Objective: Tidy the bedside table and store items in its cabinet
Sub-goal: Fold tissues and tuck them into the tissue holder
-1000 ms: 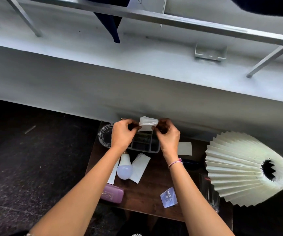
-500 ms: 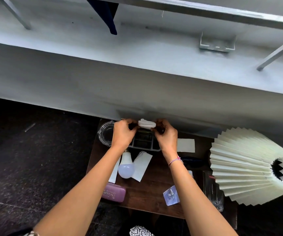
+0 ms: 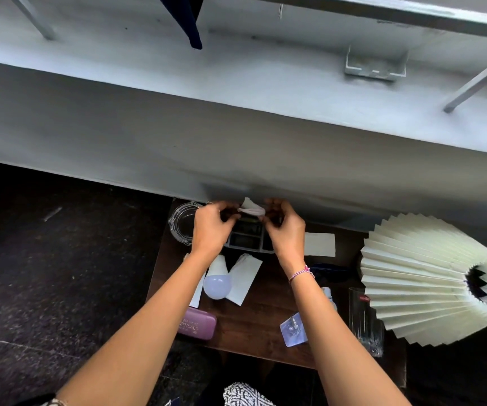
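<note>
Over the back of the dark wooden bedside table (image 3: 268,315), my left hand (image 3: 211,227) and my right hand (image 3: 284,230) pinch a small white tissue (image 3: 251,208) between them, folded into a compact wad. Below the hands sits a grey compartment tray (image 3: 245,240). On the table lie a white light bulb (image 3: 218,278), two white paper pieces (image 3: 243,278), a purple glasses case (image 3: 198,323) and a clear packet (image 3: 293,329). The cabinet below is hidden.
A glass ashtray (image 3: 182,224) stands at the back left corner. A white paper (image 3: 319,244) lies right of the tray, a dark object (image 3: 331,272) beyond my right wrist. A tall drinking glass (image 3: 365,320) and a pleated cream lampshade (image 3: 429,276) fill the right side. A grey wall stands directly behind.
My hands have pressed the tissue into a smaller, flatter fold and drawn slightly closer together. The view has shifted a little upward.
</note>
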Motion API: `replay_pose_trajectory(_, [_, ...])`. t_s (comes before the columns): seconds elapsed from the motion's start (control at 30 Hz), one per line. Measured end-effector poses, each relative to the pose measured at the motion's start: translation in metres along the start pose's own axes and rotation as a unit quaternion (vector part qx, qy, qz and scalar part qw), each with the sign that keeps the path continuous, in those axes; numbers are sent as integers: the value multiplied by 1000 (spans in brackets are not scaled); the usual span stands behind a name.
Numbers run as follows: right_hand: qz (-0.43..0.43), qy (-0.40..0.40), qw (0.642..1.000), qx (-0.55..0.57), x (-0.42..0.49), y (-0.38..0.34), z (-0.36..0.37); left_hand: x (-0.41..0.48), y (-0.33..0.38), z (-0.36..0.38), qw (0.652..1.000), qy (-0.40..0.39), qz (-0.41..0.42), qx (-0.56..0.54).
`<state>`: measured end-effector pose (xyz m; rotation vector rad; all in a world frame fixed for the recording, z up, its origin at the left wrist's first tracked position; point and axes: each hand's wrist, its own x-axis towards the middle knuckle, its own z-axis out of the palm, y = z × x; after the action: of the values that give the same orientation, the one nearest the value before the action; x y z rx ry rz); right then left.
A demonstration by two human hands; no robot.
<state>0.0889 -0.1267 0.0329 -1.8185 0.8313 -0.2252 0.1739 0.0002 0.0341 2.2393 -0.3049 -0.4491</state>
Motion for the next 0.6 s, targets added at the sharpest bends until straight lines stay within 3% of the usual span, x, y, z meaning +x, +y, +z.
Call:
replay_pose_trajectory(0.33, [-39,81,995,31,-51,-23,20,-36,-26,-26,996,58,-63,-12])
replay_pose_trajectory(0.6, [5,-22,996,84,-125,-32,80,-75,-68,-46,991,59,-122,11])
